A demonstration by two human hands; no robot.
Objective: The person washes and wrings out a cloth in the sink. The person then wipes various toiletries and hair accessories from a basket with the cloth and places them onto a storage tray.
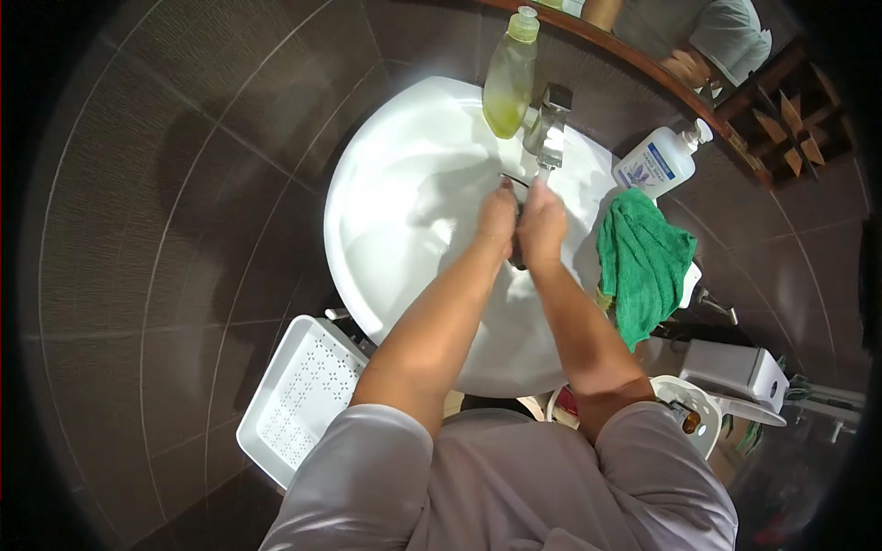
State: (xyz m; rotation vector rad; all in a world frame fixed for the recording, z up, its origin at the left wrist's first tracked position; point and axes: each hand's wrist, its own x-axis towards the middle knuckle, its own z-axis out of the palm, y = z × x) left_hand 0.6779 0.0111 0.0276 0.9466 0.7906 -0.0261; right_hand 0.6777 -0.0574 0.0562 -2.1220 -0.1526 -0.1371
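Over the white washbasin (367, 202), my left hand (497, 219) and my right hand (544, 220) are close together just below the chrome tap (552, 124). Both are closed around a small dark object (517, 258), which shows between them and below the wrists. A thin dark strip (514, 180) sticks out past the fingertips; its kind cannot be made out, as the hands hide most of it. Water seems to run from the spout onto my right hand.
A bottle of yellow-green liquid soap (511, 78) stands left of the tap, a white pump bottle (657, 163) to its right. A green cloth (643, 262) hangs over the basin's right side. At lower left is a white perforated basket (308, 395). A mirror (675, 37) is above.
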